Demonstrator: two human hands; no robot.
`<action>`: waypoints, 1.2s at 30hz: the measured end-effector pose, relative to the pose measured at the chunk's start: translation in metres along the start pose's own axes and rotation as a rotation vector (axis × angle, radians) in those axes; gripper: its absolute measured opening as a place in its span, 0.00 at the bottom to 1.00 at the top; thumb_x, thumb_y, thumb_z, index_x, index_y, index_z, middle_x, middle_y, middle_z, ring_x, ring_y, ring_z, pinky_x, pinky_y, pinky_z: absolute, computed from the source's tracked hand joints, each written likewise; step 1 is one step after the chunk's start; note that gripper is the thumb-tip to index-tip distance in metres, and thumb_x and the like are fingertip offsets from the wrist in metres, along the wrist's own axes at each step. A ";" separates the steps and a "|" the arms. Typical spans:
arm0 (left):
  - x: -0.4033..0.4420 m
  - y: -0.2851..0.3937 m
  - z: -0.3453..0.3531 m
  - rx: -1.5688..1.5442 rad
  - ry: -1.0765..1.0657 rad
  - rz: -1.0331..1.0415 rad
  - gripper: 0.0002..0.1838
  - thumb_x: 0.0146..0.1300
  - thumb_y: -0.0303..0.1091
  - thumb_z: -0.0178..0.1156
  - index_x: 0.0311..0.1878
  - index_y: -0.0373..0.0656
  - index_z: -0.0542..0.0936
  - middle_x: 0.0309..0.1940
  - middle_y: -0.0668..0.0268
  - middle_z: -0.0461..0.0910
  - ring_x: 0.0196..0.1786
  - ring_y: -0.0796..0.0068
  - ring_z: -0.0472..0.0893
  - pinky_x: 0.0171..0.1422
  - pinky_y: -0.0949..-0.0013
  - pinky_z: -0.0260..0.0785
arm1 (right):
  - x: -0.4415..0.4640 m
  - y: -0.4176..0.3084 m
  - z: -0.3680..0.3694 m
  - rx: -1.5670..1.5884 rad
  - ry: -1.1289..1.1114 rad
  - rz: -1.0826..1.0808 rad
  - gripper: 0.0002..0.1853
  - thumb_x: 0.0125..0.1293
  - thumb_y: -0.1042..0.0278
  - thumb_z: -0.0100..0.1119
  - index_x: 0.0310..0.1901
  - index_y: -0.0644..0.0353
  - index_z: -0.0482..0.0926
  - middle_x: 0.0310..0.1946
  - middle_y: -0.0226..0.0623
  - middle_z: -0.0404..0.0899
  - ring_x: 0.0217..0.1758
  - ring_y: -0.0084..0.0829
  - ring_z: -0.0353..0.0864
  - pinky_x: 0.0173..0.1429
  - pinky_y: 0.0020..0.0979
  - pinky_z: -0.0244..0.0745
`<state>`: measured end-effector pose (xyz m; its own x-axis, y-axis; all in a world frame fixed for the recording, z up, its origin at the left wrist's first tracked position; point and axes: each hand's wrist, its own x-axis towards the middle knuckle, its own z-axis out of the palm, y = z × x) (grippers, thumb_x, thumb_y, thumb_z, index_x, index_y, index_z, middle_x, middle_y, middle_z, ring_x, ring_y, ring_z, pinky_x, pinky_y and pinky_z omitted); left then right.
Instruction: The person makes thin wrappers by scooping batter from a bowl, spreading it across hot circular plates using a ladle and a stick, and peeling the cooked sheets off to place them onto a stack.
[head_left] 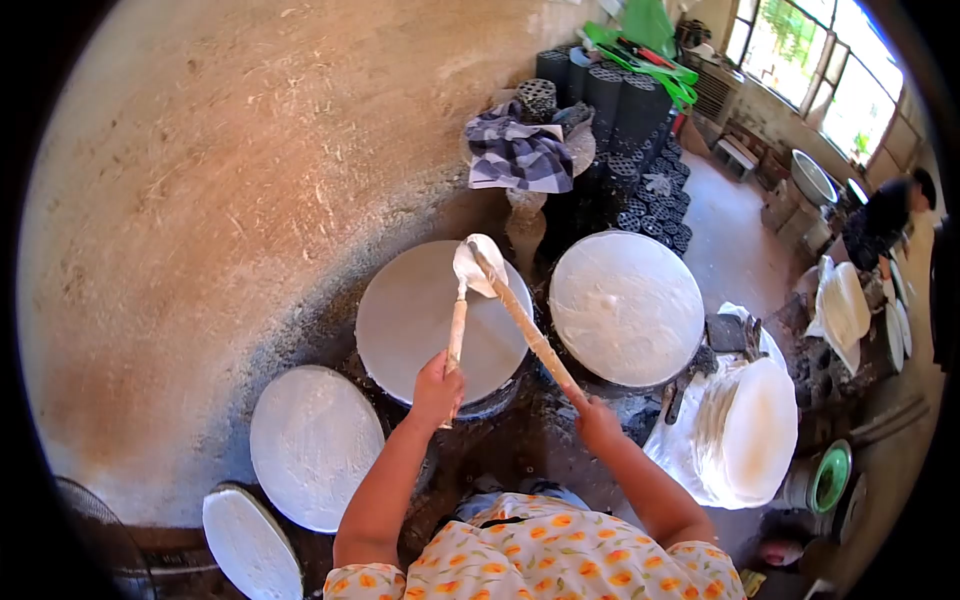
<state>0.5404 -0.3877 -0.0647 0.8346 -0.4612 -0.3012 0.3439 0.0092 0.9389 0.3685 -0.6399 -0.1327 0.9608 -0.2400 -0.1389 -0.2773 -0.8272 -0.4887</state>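
My left hand [437, 390] is closed around the wooden handle of a ladle [466, 264] whose rounded head is coated white. My right hand [598, 425] grips a long wooden stick [538, 340], its far end resting on or just over the ladle's head. Both tools reach over a wide round vat [400, 345] holding smooth greyish-white liquid. Right of it sits a round griddle [628, 308] covered with a white layer. A tall stack of thin round flatbreads [758, 430] lies on white sheeting near my right arm.
Two more white-topped round surfaces [316, 447] stand at lower left by the mud wall [210, 200]. Checked cloth [520, 148] and perforated coal briquettes [620, 100] are at the back. Another person [885, 220] works at far right near a metal basin [813, 178]. A green basin [831, 476] sits lower right.
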 end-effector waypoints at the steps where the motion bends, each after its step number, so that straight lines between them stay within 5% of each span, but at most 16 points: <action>1: 0.014 -0.020 -0.018 0.413 0.092 0.237 0.10 0.60 0.26 0.49 0.44 0.36 0.71 0.20 0.60 0.70 0.19 0.71 0.73 0.23 0.66 0.70 | -0.004 0.000 0.008 -0.027 0.008 0.038 0.37 0.57 0.77 0.52 0.67 0.30 0.62 0.32 0.50 0.73 0.34 0.52 0.78 0.38 0.48 0.73; 2: 0.023 -0.027 -0.033 0.822 0.191 0.486 0.15 0.59 0.27 0.50 0.50 0.35 0.72 0.23 0.56 0.74 0.23 0.64 0.78 0.29 0.62 0.74 | -0.010 -0.006 0.006 -0.031 0.021 0.050 0.37 0.57 0.77 0.52 0.67 0.30 0.62 0.32 0.50 0.73 0.34 0.52 0.78 0.38 0.48 0.73; 3: 0.026 -0.022 -0.048 0.817 0.179 0.496 0.15 0.59 0.27 0.50 0.50 0.35 0.72 0.23 0.56 0.74 0.23 0.64 0.78 0.29 0.62 0.74 | -0.016 -0.018 0.001 -0.021 0.025 0.067 0.36 0.57 0.77 0.52 0.66 0.30 0.63 0.32 0.50 0.73 0.33 0.52 0.78 0.38 0.48 0.73; 5: 0.029 -0.015 -0.073 1.280 0.240 0.582 0.25 0.59 0.30 0.53 0.61 0.36 0.68 0.34 0.50 0.77 0.34 0.51 0.81 0.40 0.57 0.75 | -0.026 -0.036 -0.003 -0.017 0.029 0.093 0.35 0.57 0.77 0.52 0.65 0.30 0.65 0.32 0.50 0.73 0.33 0.52 0.78 0.38 0.47 0.74; 8: 0.006 0.049 -0.075 1.500 0.181 0.413 0.25 0.60 0.33 0.55 0.61 0.37 0.69 0.37 0.51 0.77 0.34 0.48 0.80 0.38 0.56 0.75 | -0.032 -0.046 -0.003 0.037 0.064 0.098 0.36 0.56 0.76 0.53 0.66 0.32 0.64 0.34 0.50 0.76 0.36 0.52 0.79 0.41 0.49 0.73; 11: 0.004 0.075 -0.093 1.598 0.226 0.560 0.23 0.63 0.37 0.52 0.60 0.38 0.70 0.33 0.53 0.76 0.29 0.53 0.81 0.34 0.55 0.75 | -0.040 -0.050 0.001 0.147 0.099 0.103 0.34 0.54 0.79 0.52 0.64 0.37 0.68 0.33 0.51 0.78 0.37 0.51 0.80 0.42 0.45 0.74; 17: -0.022 0.118 -0.090 1.431 0.379 0.700 0.27 0.57 0.28 0.58 0.63 0.37 0.68 0.32 0.52 0.74 0.35 0.55 0.79 0.35 0.58 0.74 | -0.045 -0.051 0.013 0.304 0.277 -0.039 0.35 0.54 0.82 0.51 0.64 0.37 0.68 0.36 0.51 0.79 0.38 0.50 0.80 0.42 0.42 0.75; 19: -0.017 0.107 -0.096 1.146 0.444 1.120 0.25 0.59 0.25 0.57 0.62 0.36 0.68 0.28 0.59 0.74 0.27 0.64 0.78 0.30 0.64 0.72 | -0.038 -0.055 0.014 0.326 0.289 0.020 0.33 0.55 0.83 0.49 0.63 0.42 0.70 0.38 0.54 0.80 0.39 0.47 0.82 0.45 0.38 0.75; 20: -0.025 0.108 -0.092 1.145 0.454 1.115 0.25 0.59 0.25 0.57 0.62 0.36 0.68 0.28 0.59 0.74 0.27 0.64 0.78 0.30 0.64 0.72 | -0.031 -0.058 0.012 0.323 0.282 0.013 0.33 0.55 0.83 0.49 0.63 0.42 0.70 0.38 0.54 0.80 0.39 0.47 0.82 0.45 0.38 0.75; 22: -0.048 0.111 -0.081 0.359 0.210 0.398 0.22 0.63 0.24 0.53 0.61 0.35 0.69 0.24 0.67 0.72 0.19 0.77 0.73 0.22 0.74 0.68 | -0.003 -0.067 0.008 0.350 0.154 0.156 0.33 0.55 0.82 0.49 0.64 0.41 0.69 0.38 0.57 0.79 0.40 0.47 0.83 0.45 0.37 0.75; 25: -0.056 0.101 -0.086 0.088 0.143 0.251 0.19 0.66 0.24 0.50 0.61 0.35 0.69 0.21 0.72 0.68 0.16 0.87 0.67 0.18 0.81 0.61 | 0.050 -0.081 0.014 0.375 0.085 0.138 0.33 0.56 0.81 0.49 0.64 0.40 0.69 0.39 0.59 0.79 0.42 0.48 0.82 0.47 0.36 0.75; 30: -0.058 0.072 -0.101 -0.039 0.105 0.118 0.14 0.65 0.24 0.49 0.53 0.35 0.73 0.21 0.70 0.71 0.14 0.84 0.68 0.14 0.79 0.60 | 0.121 -0.118 0.023 0.385 0.092 0.043 0.33 0.55 0.80 0.49 0.64 0.42 0.70 0.41 0.59 0.79 0.45 0.47 0.82 0.49 0.34 0.73; 36: -0.060 0.059 -0.115 -0.176 0.079 0.052 0.11 0.64 0.25 0.49 0.48 0.35 0.74 0.20 0.68 0.70 0.12 0.83 0.67 0.12 0.78 0.60 | 0.068 -0.106 0.023 0.462 0.173 0.093 0.33 0.53 0.82 0.49 0.63 0.46 0.71 0.48 0.52 0.79 0.51 0.40 0.81 0.53 0.32 0.72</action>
<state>0.5603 -0.2577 -0.0102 0.8823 -0.3847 -0.2713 0.3631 0.1896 0.9122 0.4633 -0.5575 -0.1100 0.9068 -0.4149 -0.0745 -0.2941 -0.4963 -0.8168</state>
